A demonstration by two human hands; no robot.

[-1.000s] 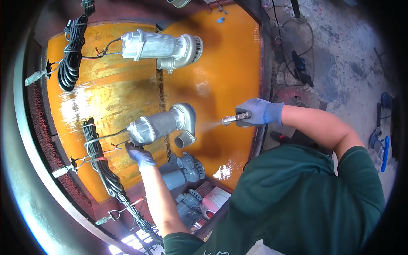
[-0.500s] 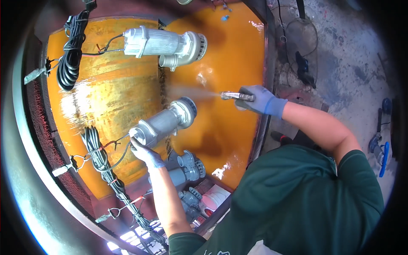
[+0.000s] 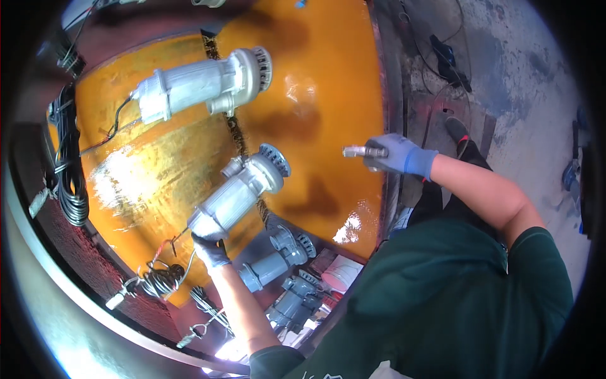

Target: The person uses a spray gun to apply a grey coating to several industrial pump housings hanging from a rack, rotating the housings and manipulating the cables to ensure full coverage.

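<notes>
My right hand (image 3: 399, 155), in a grey-blue glove, is closed around a metal spray gun (image 3: 360, 151) whose nozzle points left. My gloved left hand (image 3: 210, 251) grips the lower left end of a silver-grey submersible pump (image 3: 237, 194), its fingertips partly hidden against the casing. That pump tilts, with its slotted intake end up and to the right and its outlet stub on the upper left side. Open space separates the spray gun from the pump. Beyond it, a lighter silver pump (image 3: 196, 88) hangs from a cable.
Behind the pumps are glossy orange-coated panels (image 3: 328, 114). Nearer me hang a blue-grey pump (image 3: 271, 265) and a darker pump (image 3: 295, 302). Coiled black cable (image 3: 68, 151) hangs at left beside a curved rail (image 3: 69, 278). A white bucket (image 3: 343, 273) stands low down.
The held pump has turned, bringing its outlet stub to the upper left side. Mist at the spray gun's nozzle no longer shows. My right hand sits slightly farther right, and the view has shifted.
</notes>
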